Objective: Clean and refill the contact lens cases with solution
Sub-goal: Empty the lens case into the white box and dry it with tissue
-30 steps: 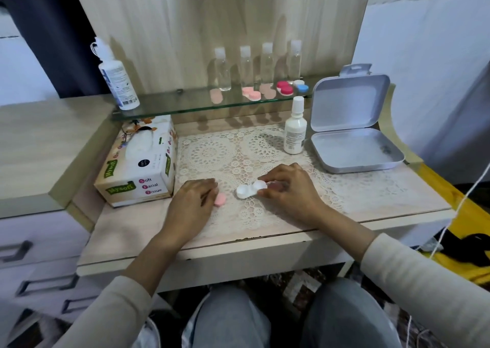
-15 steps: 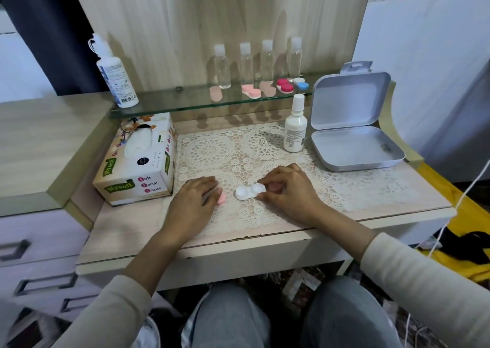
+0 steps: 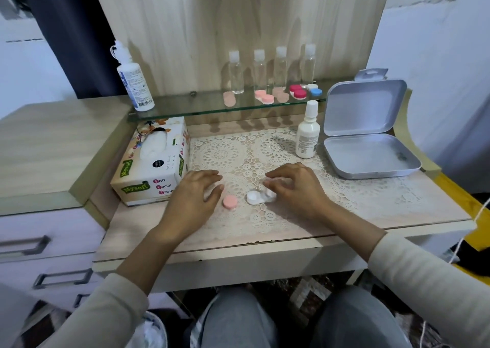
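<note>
Left hand (image 3: 193, 199) lies palm down on the lace mat (image 3: 265, 149), fingers loose and spread, gripping nothing. Pink cap (image 3: 230, 202) lies flat on the mat just beside its thumb, and I see no contact. My guess is it's parked there so it stays in reach for re-closing.

Right hand (image 3: 297, 188) is arched over the right half of the white lens case (image 3: 256, 197), fingertips curled down onto it. It looks like it's pinching or pinning that end. The thumb is hidden, so the exact grip is unclear.

The case sits on the mat mid tabletop (image 3: 437, 209). Its left well is uncapped and facing up. The right well is under the fingers, so I can't tell if its cap is on. My read is the opening step, with the second cap likely next. No wiping or filling visible yet.

- **Small solution bottle** (image 3: 307, 135): upright and capped just behind the right hand, handy for the refill.
- **Grey tin** (image 3: 371, 159): open at the right with its lid stood up, probably the case's storage.
- **Tissue box** (image 3: 151, 167): just left of the left hand, presumably for wiping.
- **Glass shelf** (image 3: 185, 111): at the back, holding the large bottle (image 3: 134, 82), four clear bottles (image 3: 236, 74) and spare cases (image 3: 298, 91), likely queued for later.
</note>
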`<state>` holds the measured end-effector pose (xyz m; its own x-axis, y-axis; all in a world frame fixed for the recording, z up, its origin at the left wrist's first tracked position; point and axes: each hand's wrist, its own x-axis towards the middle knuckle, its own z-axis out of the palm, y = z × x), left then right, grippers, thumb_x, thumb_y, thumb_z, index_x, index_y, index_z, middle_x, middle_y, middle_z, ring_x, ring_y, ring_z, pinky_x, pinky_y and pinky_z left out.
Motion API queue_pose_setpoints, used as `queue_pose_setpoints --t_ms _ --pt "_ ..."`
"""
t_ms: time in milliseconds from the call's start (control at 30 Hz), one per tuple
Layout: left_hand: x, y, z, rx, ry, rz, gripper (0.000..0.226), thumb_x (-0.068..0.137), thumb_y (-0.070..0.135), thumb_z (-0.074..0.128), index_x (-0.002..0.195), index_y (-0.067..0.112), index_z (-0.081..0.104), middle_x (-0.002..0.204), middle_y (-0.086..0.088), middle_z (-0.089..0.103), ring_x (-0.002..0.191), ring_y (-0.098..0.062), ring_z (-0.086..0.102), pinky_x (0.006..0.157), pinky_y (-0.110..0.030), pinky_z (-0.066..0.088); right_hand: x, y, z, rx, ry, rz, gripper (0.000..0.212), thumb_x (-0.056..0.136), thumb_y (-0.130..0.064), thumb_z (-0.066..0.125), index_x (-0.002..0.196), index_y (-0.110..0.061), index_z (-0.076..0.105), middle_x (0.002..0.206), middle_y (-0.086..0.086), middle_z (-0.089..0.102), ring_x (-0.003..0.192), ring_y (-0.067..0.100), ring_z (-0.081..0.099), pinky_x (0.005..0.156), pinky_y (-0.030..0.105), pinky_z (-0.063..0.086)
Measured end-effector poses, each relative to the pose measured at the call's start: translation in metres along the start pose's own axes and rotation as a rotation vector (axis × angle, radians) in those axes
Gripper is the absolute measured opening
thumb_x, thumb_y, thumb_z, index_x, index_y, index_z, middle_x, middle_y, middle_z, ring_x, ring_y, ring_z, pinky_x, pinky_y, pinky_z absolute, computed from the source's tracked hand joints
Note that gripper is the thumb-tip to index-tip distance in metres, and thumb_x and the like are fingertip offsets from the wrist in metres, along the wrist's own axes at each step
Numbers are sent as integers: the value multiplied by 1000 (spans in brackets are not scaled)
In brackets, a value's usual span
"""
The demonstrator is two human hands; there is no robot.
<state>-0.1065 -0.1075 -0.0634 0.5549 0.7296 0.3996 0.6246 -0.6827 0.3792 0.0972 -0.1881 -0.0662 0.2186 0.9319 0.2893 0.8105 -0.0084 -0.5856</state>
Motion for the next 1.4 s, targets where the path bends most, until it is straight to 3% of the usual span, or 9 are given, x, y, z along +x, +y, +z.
queue_pose_setpoints --t_ms 133,233,333,433,633,833,1067,1267,1400 --pt "11 -11 -27 138 117 17 22 90 18 57 106 9 68 111 -4 66 108 -21 53 88 -25 35 22 -11 3 -20 -46 -22 30 91 -30 55 114 -14 65 121 2 62 113 20 52 94 32 40" --pt "27 -31 -49 191 139 -80 24 90 21 54 101 7 70 107 -9 68 103 -27 56 87 -33 42 37 -21 11 -57 -113 -15 32 93 -26 52 122 -14 59 129 3 57 117 21 51 95 33 40" --pt "43 -50 -69 265 93 -270 27 90 25 50 107 14 69 115 -11 65 104 -29 57 87 -39 46 51 -32 24 -118 -185 -28 32 91 -16 50 122 -12 58 124 9 60 106 24 57 87 36 48" --pt "58 -61 -78 284 8 -395 28 93 25 48 114 19 65 123 -10 61 107 -26 56 89 -34 44 60 -38 36 -152 -230 -79 26 91 -13 46 113 -9 59 112 8 63 93 23 59 77 37 52" --pt "83 -81 -79 256 -121 -463 35 88 26 59 121 15 61 126 -8 59 113 -23 54 89 -26 39 76 -23 48 -176 -262 -173 16 88 -14 51 97 -11 64 115 -1 61 88 16 57 75 31 50" --pt "92 -92 -70 366 -170 -448 29 86 25 62 114 19 66 121 -4 63 109 -23 55 87 -34 46 82 -10 52 -196 -291 -195 24 88 -25 55 106 -10 60 117 5 60 101 24 57 84 40 49" --pt "92 -93 -66 358 -97 -413 23 82 8 53 86 18 74 100 -2 70 92 -22 59 74 -33 49 81 -9 50 -195 -269 -228 26 89 -26 55 107 -8 60 117 5 61 101 22 55 81 38 47" --pt "90 -94 -66 207 81 -373 14 84 2 56 86 9 68 92 -6 69 76 -15 53 71 -24 37 82 -8 50 -194 -275 -228 27 88 -28 55 107 -9 60 118 4 60 103 23 56 83 38 48" --pt "89 -93 -73 166 242 -327 10 83 10 65 92 9 69 91 -10 67 84 -21 55 77 -28 40 83 -9 50 -189 -281 -227 27 87 -27 57 107 -8 60 118 4 61 103 23 56 83 35 48"
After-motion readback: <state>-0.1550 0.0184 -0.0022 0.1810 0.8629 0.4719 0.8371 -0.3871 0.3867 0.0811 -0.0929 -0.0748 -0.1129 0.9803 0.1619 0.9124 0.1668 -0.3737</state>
